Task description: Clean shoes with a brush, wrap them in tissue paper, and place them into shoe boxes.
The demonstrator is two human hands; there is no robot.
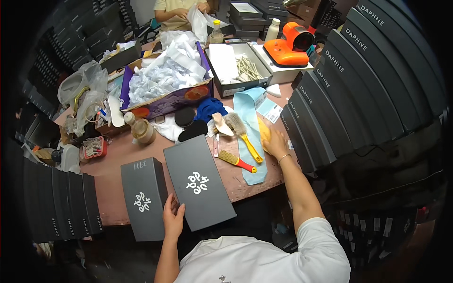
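Two closed dark grey shoe boxes lie at the front edge of the table: a smaller box (134, 186) on the left and a larger box (207, 170), tilted, beside it. My left hand (173, 218) is at the gap between them, fingers apart, against the larger box's near left edge. Over on the right, my right hand (276, 144) has its fingers on a yellow cloth (264, 129), partly hidden by the hand. That cloth lies by a light blue sheet (250, 165). A yellow-handled brush (251, 148) and a red-and-yellow brush (237, 161) rest near the sheet.
Tall stacks of shoe boxes (349, 89) rise at right, with more boxes (61, 203) at left. Behind are a purple carton (165, 101) of white wrapping, a glass bottle (141, 129), a tray of sticks (240, 87) and an orange device (288, 49). Another person (179, 12) works opposite.
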